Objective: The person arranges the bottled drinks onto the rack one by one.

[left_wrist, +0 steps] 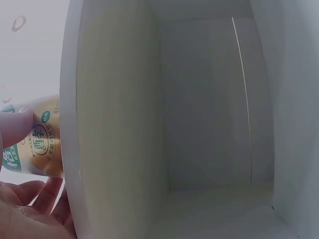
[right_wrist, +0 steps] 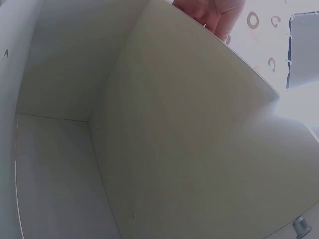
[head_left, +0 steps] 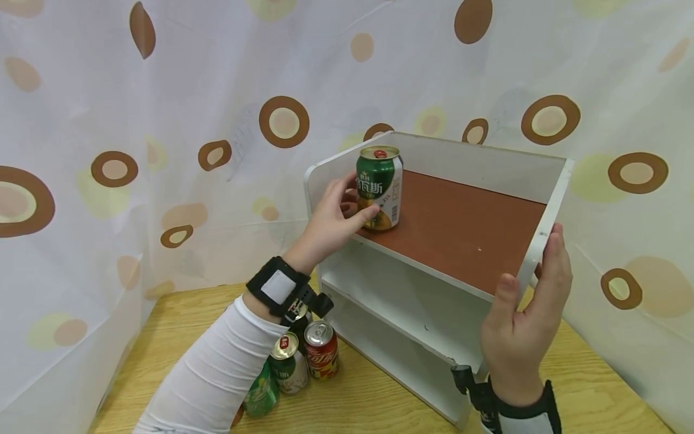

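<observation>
My left hand [head_left: 338,211] holds a green, white and gold drink can [head_left: 382,190] between thumb and fingers. The can stands upright at the front left corner of the brown top board [head_left: 461,223] of a white shelf unit [head_left: 390,289]. In the left wrist view, the thumb lies across the can [left_wrist: 42,137] beside the board's front edge. My right hand [head_left: 523,319] touches the outside of the unit's right side panel, fingers fairly straight and thumb apart. The right wrist view shows part of that hand [right_wrist: 212,12] past a panel edge.
On the wooden table [head_left: 379,404], left of the unit, a red can [head_left: 321,349], a green-and-white can [head_left: 289,364], a green can [head_left: 262,392] and a dark can stand close together, partly hidden by my left arm. A patterned curtain [head_left: 228,72] hangs behind.
</observation>
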The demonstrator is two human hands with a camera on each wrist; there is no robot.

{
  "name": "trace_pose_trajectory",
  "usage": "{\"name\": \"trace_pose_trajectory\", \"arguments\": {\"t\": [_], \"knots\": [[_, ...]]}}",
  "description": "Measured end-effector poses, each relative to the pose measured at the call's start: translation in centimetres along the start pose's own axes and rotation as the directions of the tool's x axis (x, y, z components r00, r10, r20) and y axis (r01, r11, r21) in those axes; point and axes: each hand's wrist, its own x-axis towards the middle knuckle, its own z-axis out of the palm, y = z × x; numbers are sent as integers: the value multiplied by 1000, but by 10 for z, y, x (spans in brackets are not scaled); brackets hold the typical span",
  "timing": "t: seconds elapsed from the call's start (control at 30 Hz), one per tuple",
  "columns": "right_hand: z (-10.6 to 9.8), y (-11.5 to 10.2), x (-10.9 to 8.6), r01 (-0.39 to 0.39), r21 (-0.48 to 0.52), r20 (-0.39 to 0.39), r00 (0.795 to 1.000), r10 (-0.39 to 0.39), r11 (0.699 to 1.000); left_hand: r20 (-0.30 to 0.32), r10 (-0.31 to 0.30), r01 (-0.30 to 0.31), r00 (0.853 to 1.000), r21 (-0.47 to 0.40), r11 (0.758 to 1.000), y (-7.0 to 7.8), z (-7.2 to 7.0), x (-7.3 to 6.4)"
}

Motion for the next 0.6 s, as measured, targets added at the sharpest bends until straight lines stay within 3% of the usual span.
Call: {"name": "trace_pose_trajectory", "arguments": {"t": [0.6], "knots": [[1, -1, -1, -8, 8, -16, 1000, 8, 1000, 2, -22, 22, 1000, -51, 998, -5, -1, -2]]}}
